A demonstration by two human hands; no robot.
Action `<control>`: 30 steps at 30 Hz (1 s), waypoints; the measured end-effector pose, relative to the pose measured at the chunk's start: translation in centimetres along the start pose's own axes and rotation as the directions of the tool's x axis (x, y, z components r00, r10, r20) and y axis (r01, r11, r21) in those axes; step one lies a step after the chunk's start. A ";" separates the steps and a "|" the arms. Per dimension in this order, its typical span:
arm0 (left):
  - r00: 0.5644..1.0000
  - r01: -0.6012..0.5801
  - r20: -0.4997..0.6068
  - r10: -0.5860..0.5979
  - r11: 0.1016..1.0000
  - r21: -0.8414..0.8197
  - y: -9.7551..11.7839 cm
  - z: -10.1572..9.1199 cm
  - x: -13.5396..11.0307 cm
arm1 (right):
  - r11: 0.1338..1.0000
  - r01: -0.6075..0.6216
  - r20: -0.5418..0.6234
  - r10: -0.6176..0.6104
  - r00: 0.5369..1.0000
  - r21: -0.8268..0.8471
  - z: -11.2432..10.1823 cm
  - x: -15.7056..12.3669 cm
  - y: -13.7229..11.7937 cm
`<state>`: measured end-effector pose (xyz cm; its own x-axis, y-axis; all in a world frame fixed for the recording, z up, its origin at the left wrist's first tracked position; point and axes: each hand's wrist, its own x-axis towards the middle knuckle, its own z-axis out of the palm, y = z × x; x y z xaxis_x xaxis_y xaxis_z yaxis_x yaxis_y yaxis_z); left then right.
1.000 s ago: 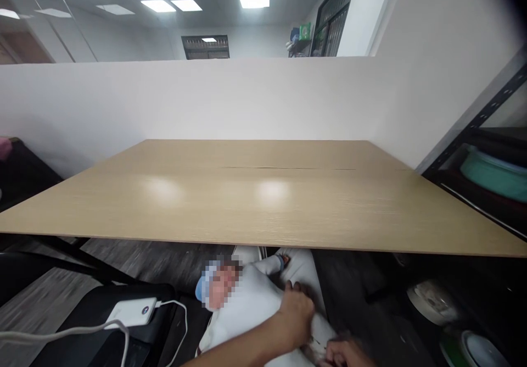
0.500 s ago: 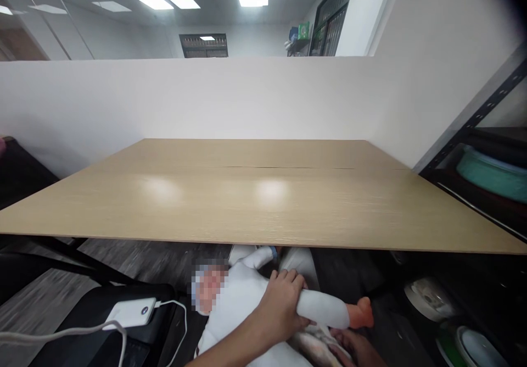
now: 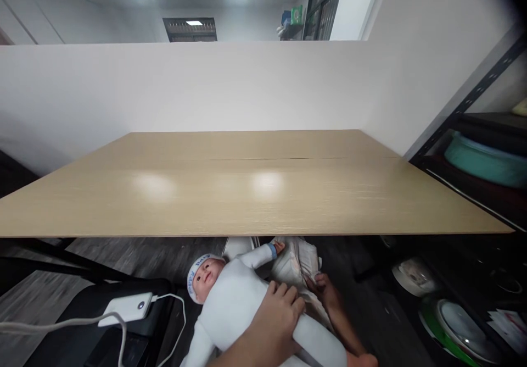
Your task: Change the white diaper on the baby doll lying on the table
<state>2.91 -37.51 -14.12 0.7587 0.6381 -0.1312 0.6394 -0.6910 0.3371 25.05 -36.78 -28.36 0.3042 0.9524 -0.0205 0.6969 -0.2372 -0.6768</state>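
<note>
While left hand (image 3: 278, 315) covers doll's hip, right hand (image 3: 325, 291) works pale pad

Since the doll (image 3: 236, 301) lies face up below the near edge of the bench (image 3: 263, 196), head left and bare foot near right, it looks lap-supported; support mostly hidden. Left fingers bent over the hip; can't tell if they squeeze. Right fingers look pinched on the near-right edge of the pale pad (image 3: 294, 260), a crumpled, diaper-like thing just beyond the doll.

Handling, judged: pad light, soft, floppy, easy to crease; best held by an edge. Doll probably fairly light, soft-bodied, cloth not slippery; hold at hip or thigh.

Edges: bench rim sits close over the doll's far arm and the pad. White cable (image 3: 184, 317) loops near, left, from the black chair (image 3: 69, 317); snag risk. Most elbow room seems right, over dark floor (image 3: 341, 262) toward the shelf (image 3: 489, 205).
</note>
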 end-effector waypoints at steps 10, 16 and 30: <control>1.000 0.022 0.003 -0.022 1.000 -0.015 0.0 -0.2 0.0 | 0.994 0.027 -0.132 -0.040 0.990 -0.103 -0.3 1.6 -0.7; 0.999 0.034 0.006 -0.034 0.999 0.003 0.2 -0.2 -0.4 | 0.939 0.315 0.060 -0.310 0.949 -0.138 0.8 4.8 -4.2; 0.999 0.051 -0.011 -0.051 0.998 -0.026 0.4 -0.8 -0.9 | 0.919 0.182 0.175 -0.126 0.976 -0.349 4.6 10.3 -6.7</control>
<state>2.32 -38.07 -13.11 0.7237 0.6762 -0.1378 0.6736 -0.6488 0.3539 20.52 -24.46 -27.40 0.0953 0.9934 -0.0634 0.9225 -0.1121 -0.3693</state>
